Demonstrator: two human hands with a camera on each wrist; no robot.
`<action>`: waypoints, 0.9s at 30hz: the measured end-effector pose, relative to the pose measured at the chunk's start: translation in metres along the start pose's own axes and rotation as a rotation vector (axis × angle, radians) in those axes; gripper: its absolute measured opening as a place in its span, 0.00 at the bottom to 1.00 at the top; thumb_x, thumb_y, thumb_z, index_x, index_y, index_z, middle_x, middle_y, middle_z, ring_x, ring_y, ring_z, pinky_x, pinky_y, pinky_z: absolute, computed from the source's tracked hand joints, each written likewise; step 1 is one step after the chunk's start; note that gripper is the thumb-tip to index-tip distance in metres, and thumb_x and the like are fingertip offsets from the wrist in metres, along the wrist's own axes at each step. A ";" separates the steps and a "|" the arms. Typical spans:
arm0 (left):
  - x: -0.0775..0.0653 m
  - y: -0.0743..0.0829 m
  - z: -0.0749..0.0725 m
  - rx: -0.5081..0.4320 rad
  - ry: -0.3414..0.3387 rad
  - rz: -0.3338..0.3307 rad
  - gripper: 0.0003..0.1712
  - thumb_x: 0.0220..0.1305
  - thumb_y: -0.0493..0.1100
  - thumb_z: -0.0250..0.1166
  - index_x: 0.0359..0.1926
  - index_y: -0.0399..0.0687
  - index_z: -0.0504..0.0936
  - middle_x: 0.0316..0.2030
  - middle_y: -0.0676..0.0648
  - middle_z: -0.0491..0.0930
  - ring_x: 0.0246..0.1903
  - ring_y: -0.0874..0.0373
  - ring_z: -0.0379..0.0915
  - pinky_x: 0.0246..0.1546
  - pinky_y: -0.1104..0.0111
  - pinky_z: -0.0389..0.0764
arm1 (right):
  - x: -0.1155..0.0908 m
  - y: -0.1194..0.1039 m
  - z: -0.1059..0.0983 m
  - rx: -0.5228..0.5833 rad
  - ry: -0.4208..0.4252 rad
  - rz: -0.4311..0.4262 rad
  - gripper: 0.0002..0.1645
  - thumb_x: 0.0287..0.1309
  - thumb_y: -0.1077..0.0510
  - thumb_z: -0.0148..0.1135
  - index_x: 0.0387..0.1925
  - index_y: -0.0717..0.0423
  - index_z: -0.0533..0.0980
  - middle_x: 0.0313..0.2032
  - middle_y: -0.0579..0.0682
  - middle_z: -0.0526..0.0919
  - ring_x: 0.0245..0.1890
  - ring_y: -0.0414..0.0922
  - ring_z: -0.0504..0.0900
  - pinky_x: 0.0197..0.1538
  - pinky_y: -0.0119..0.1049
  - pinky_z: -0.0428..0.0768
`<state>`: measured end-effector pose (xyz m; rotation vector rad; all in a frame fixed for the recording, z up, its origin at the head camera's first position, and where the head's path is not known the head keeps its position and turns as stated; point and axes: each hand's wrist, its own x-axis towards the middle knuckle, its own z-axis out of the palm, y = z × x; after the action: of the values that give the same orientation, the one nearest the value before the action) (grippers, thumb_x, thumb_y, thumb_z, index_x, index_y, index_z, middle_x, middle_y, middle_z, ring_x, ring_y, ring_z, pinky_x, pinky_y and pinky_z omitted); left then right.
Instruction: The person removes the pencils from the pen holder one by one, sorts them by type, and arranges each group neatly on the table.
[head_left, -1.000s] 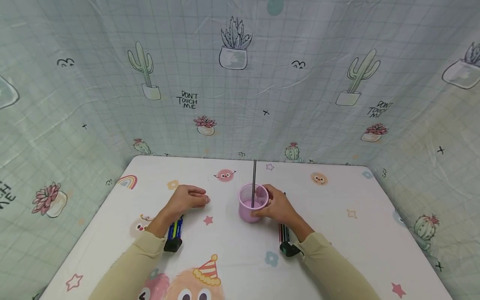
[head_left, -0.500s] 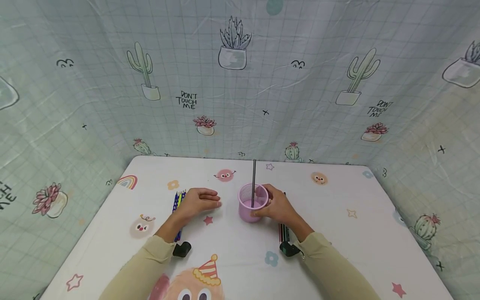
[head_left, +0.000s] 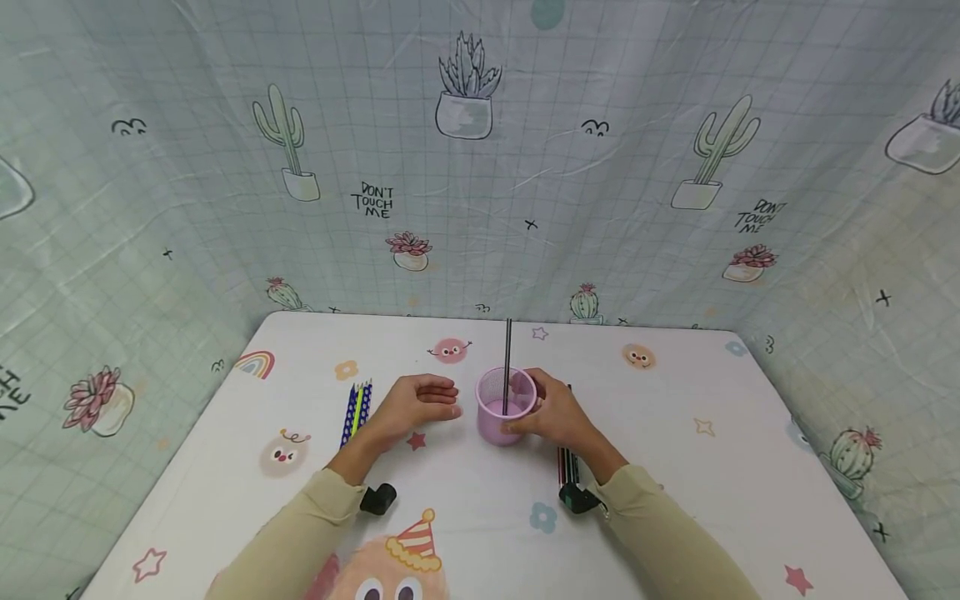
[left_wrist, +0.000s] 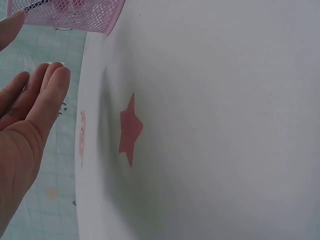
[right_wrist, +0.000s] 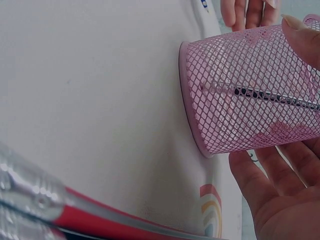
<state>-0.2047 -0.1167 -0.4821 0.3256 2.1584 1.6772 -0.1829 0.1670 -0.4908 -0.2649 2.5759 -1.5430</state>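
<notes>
My right hand (head_left: 558, 410) grips a pink mesh pencil cup (head_left: 491, 431) from its right side, thumb at the front near the rim. In the right wrist view, the fingers (right_wrist: 295, 170) curve along the cup's wall. One dark pencil (head_left: 507, 350) stands upright in the cup and pokes well above its rim. My left hand (head_left: 416, 406) is held just left of the cup, fingers loosely extended towards it, holding nothing. In the left wrist view, this hand (left_wrist: 20, 135) shows a gap between thumb and fingers, with the cup's mesh (left_wrist: 85, 15) beyond.
Several blue patterned pencils and a yellow-green one (head_left: 357, 404) lie left of my left hand, partly under that forearm. Dark and red pencils (head_left: 567, 467) lie beside my right wrist. Black wrist cameras (head_left: 378, 500) show under both wrists. A patterned cloth (head_left: 480, 208) hangs behind the white table (head_left: 675, 500).
My left hand has moved right, away from the blue pencils and closer to the cup, uncovering the pencils' tips. The right hand and the cup have stayed in place.
</notes>
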 end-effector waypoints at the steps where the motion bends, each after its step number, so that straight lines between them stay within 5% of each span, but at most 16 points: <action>1: 0.000 0.000 0.001 -0.001 -0.003 0.002 0.35 0.62 0.41 0.77 0.66 0.31 0.76 0.62 0.32 0.81 0.57 0.49 0.84 0.57 0.66 0.86 | 0.000 0.000 0.000 -0.002 -0.001 0.000 0.52 0.36 0.53 0.89 0.65 0.53 0.74 0.61 0.52 0.83 0.64 0.54 0.81 0.67 0.55 0.81; 14: 0.004 0.005 0.013 -0.019 -0.039 0.082 0.37 0.62 0.38 0.76 0.69 0.31 0.73 0.65 0.30 0.78 0.66 0.35 0.76 0.60 0.65 0.85 | 0.001 0.001 0.000 0.009 -0.006 0.003 0.52 0.36 0.53 0.89 0.65 0.53 0.73 0.61 0.52 0.83 0.64 0.54 0.81 0.67 0.55 0.81; 27: 0.013 0.008 0.034 -0.045 -0.105 0.148 0.52 0.57 0.38 0.79 0.77 0.36 0.62 0.72 0.36 0.71 0.73 0.40 0.68 0.71 0.52 0.74 | 0.000 0.001 0.001 -0.005 -0.007 -0.009 0.52 0.38 0.53 0.89 0.67 0.54 0.73 0.62 0.52 0.82 0.63 0.53 0.81 0.67 0.54 0.81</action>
<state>-0.2017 -0.0797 -0.4831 0.5600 2.0616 1.7431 -0.1827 0.1669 -0.4917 -0.2821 2.5772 -1.5354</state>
